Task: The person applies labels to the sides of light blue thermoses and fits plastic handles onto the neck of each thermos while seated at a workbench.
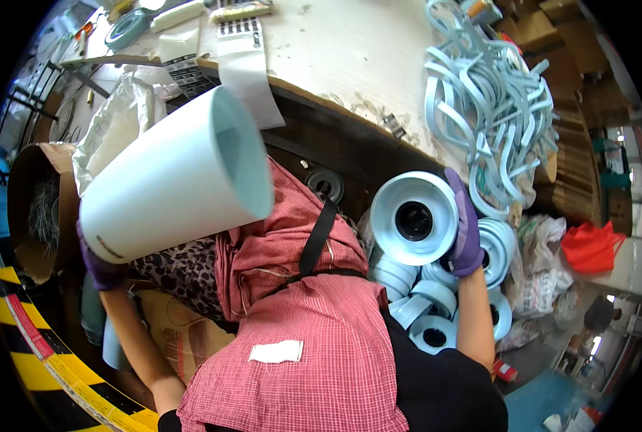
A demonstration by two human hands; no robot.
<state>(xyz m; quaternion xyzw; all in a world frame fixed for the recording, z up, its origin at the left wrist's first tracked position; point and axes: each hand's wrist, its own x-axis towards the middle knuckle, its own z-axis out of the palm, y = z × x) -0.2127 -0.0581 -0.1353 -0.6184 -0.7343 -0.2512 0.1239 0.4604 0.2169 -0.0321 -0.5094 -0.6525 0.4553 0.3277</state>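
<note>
My left hand (pixel 99 261), in a purple glove, grips the base end of a large light-blue plastic tube (pixel 166 176). The tube is tilted, its wide open end facing right; most of the fingers are hidden behind it. On the right, my purple-gloved right hand (pixel 468 234) is closed on the edge of a round light-blue flanged plastic part (pixel 416 250) with a black centre. Below that hand lies a heap of similar light-blue round parts (pixel 435 291), several with dark centres.
A tangle of light-blue strips (pixel 490 108) covers the right end of the white worktable (pixel 350 50). Paper sheets (pixel 249 75) hang over its edge. At left stand a cardboard box (pixel 58 173) and a clear plastic bag (pixel 123 115). A red bag (pixel 593 248) lies at far right.
</note>
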